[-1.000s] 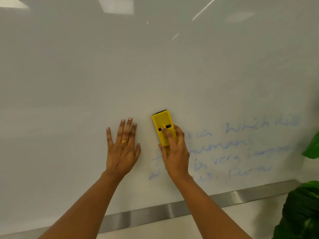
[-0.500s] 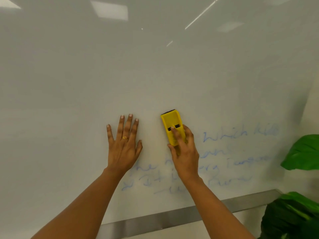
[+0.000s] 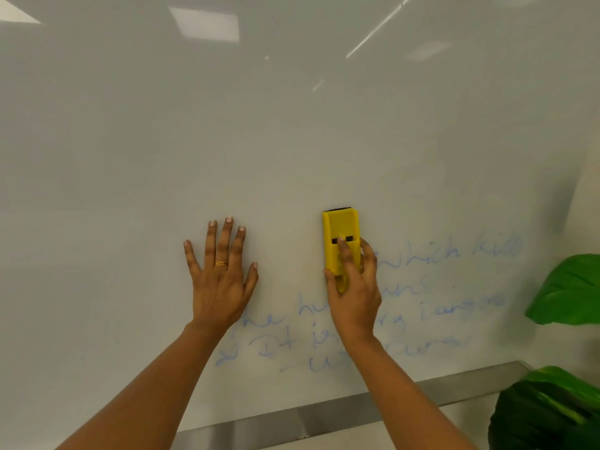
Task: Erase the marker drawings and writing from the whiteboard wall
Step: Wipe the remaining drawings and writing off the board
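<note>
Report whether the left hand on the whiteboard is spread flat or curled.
Spread flat. The left hand lies palm-down on the whiteboard, fingers straight and fanned apart, holding nothing.

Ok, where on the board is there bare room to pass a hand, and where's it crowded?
Bare: the whiteboard above both hands, the stretch left of the left hand, and the strip between it and the yellow eraser that the right hand grips. Crowded: blue writing fills the area below and right of the eraser, toward the plant leaves.

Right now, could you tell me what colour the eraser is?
The eraser is yellow; head view shows it best.
</note>
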A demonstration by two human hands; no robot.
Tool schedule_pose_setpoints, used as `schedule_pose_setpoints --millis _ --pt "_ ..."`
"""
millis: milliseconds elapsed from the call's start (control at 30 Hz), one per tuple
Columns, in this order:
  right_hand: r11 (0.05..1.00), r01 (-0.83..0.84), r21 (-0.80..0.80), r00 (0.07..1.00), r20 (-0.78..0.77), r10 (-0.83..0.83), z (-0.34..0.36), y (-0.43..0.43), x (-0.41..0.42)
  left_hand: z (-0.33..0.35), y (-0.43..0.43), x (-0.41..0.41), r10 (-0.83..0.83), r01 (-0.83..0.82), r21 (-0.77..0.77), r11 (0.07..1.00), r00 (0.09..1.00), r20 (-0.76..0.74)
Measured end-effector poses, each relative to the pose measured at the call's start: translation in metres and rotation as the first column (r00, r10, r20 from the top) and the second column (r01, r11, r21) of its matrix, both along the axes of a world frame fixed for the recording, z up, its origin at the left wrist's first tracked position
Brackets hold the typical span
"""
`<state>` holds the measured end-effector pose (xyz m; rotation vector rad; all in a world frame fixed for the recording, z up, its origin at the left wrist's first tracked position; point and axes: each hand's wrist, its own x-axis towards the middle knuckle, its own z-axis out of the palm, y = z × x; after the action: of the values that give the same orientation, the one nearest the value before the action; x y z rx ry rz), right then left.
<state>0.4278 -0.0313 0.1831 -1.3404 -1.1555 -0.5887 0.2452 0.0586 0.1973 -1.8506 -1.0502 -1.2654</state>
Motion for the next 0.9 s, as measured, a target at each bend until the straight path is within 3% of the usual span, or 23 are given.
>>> schedule_pose_setpoints --millis 133,300,567,900 --pt "0.999 -0.022 -0.027 0.987 0.157 0.026 -0.008 0.002 -0.011 0.001 0.000 0.010 -0.001 0.001 0.018 1.000 1.000 0.031" --pt "1.000 0.013 -0.028 0.974 0.227 -0.007 -0.009 0.002 0.007 0.018 0.000 0.039 -0.044 0.061 0.117 0.991 0.989 -0.144" --pt "0.989 0.134 0.054 0.987 0.079 -0.138 -0.004 -0.008 0.105 0.043 -0.002 0.110 -0.071 0.118 0.132 0.984 0.947 -0.314" --pt "0.984 0.167 0.065 0.919 -0.371 -0.131 0.010 -0.007 0.149 0.038 0.000 0.129 -0.023 0.067 0.143 0.987 0.957 -0.289"
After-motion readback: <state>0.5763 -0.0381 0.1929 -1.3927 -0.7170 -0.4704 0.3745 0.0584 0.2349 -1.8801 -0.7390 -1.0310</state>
